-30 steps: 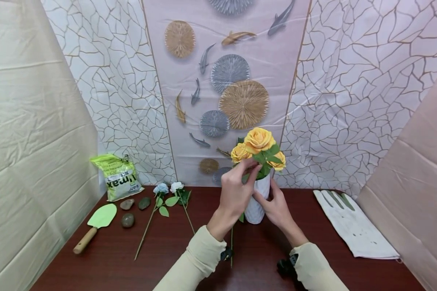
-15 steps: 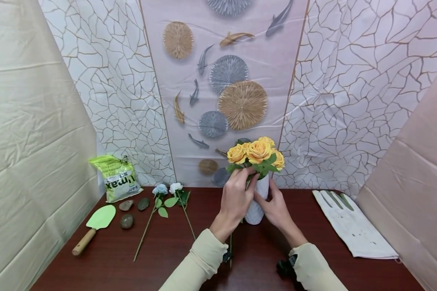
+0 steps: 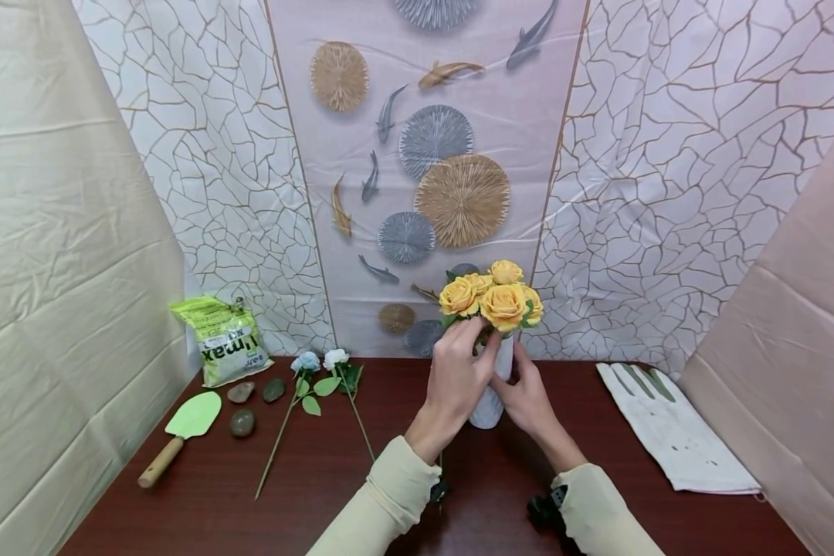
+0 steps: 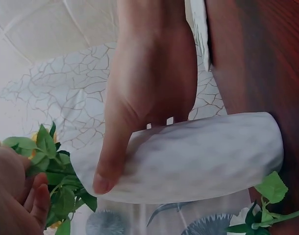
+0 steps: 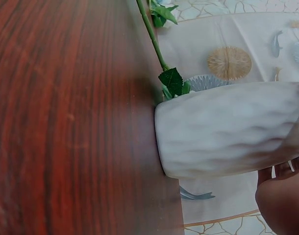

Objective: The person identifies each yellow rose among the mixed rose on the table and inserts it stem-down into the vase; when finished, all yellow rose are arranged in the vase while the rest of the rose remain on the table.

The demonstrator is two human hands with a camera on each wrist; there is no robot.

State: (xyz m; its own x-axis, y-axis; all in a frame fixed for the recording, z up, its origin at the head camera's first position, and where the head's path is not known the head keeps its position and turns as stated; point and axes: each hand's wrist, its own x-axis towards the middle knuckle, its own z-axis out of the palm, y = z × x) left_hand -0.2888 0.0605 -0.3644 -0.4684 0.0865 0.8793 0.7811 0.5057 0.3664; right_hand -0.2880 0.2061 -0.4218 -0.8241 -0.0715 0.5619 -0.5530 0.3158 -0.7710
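Several yellow roses (image 3: 503, 306) stand in a white textured vase (image 3: 486, 415) on the table. My left hand (image 3: 454, 377) pinches the front rose just beneath its bloom, above the vase mouth; its fingertips are partly hidden among the leaves (image 4: 63, 198). From the right, my right hand (image 3: 533, 403) grips the vase's upper side, its thumb across the front near the rim in the left wrist view. The vase (image 5: 223, 134) stands upright with its base at the tabletop (image 5: 66, 127).
To the left lie a blue rose (image 3: 306, 361), a white rose (image 3: 337, 357), several stones (image 3: 243, 422) and a green trowel (image 3: 193, 415) below a green bag (image 3: 225, 340). White gloves (image 3: 677, 436) lie at the right. A leafy stem (image 5: 152, 36) lies close beside the vase foot.
My left hand has lowered the front rose toward the vase mouth, so its bloom now sits level with or below the others. My right hand has kept its grip on the vase.
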